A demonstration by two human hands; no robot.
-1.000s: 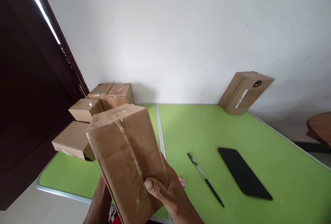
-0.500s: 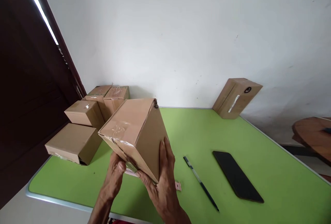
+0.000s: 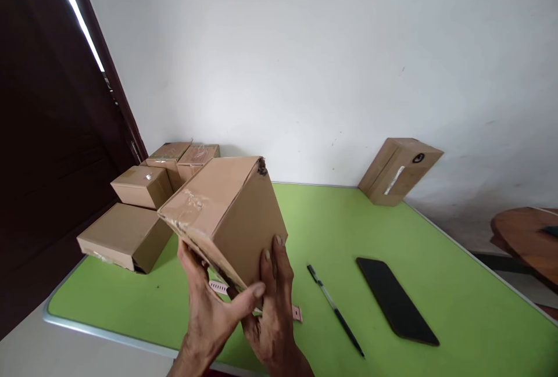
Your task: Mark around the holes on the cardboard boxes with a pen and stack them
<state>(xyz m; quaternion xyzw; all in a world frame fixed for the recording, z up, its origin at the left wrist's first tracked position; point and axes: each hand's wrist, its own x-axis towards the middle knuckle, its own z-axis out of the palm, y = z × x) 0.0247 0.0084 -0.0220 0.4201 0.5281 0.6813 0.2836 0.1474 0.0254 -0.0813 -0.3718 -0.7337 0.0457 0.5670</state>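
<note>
A brown cardboard box (image 3: 250,223) with clear tape and a dark, torn corner is held tilted above the green table. My left hand (image 3: 207,307) grips it from below on the near left, its thumb reaching across the lower near edge. Along the right side and bottom, my right hand (image 3: 272,301) presses its fingers against the box. Partly hidden behind the hands, a pale pink strap with slots (image 3: 218,287) lies on the table. A pen (image 3: 335,310) and a dark flat phone-like slab (image 3: 396,301) rest to the right.
Several other cardboard boxes (image 3: 124,232) stand at the table's left. One box with a round black mark (image 3: 401,171) leans against the wall at the back right. The green table (image 3: 322,220) has a metal edge. A round brown table (image 3: 527,237) is at far right.
The box has turned and tilted slightly, shifting left. My left hand has moved right, and its thumb now reaches over the box's lower edge near my right hand. The view has shifted a little.
</note>
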